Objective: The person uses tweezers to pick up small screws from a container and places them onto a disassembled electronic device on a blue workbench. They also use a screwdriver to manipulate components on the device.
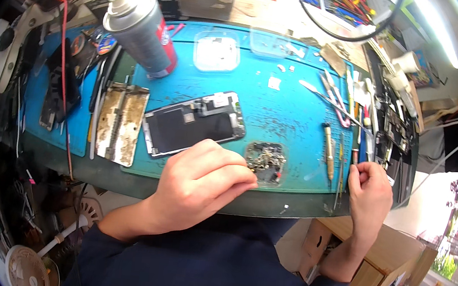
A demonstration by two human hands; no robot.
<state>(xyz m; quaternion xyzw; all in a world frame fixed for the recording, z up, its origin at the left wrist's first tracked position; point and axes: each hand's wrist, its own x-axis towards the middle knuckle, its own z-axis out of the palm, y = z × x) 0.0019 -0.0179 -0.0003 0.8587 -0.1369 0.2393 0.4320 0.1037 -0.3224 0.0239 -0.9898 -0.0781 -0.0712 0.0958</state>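
Note:
My left hand (203, 180) is closed in a pinch just left of a small clear tray (267, 156) crowded with tiny dark and metallic parts; what its fingertips hold is hidden or too small to make out. A detached phone screen assembly (190, 130) lies dark side up beyond that hand on the blue mat (267, 108). My right hand (369, 191) rests at the row of slim tools on the right, fingers curled at their lower ends; I cannot make out what it grips. A tan-handled tool (329, 149) and tweezers (340, 168) lie beside it.
A spray can (142, 35) stands upper left, near a stained metal plate (128, 125). Clear containers (216, 50), scattered tools and cables line the back and sides. A fan (31, 267) is below left, a wooden cabinet (392, 260) below right. A black cable loops overhead.

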